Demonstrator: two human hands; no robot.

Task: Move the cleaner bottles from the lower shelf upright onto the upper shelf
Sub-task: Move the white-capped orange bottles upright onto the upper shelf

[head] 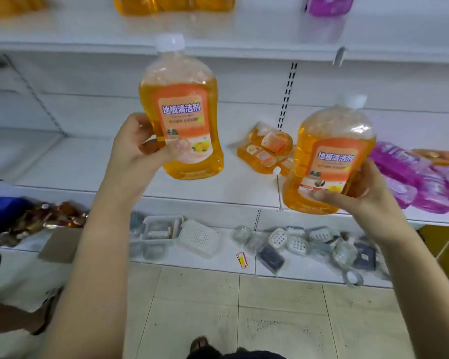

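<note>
**Head view.** The left hand (140,149) is gripping one orange floor-cleaner bottle (182,112) low on its body, with the thumb across the label and the fingers curled behind. This bottle is standing nearly upright in the air, its white cap level with the front edge of the upper shelf (244,29).

The right hand (368,193) is gripping a second orange bottle (329,156) near its base in the same way. This one is tilting slightly to the right and hanging lower, in front of the lower shelf (88,164) near its front edge. Neither held bottle is touching a shelf.

- **Lower shelf:** lying orange bottles (265,149) are resting on their sides toward the back, between the two held bottles. A heap of purple bottles (412,177) is lying at the right end.
- **Upper shelf:** standing orange bottles (174,5) are showing at the back, left of centre, with a standing purple bottle (331,5) to their right. Only their lower parts are showing.

Judged from this layout, the task is partly done. Some bottles are shelved, two are in hand between the shelves, and the lying orange and purple ones are waiting to be moved.
</note>
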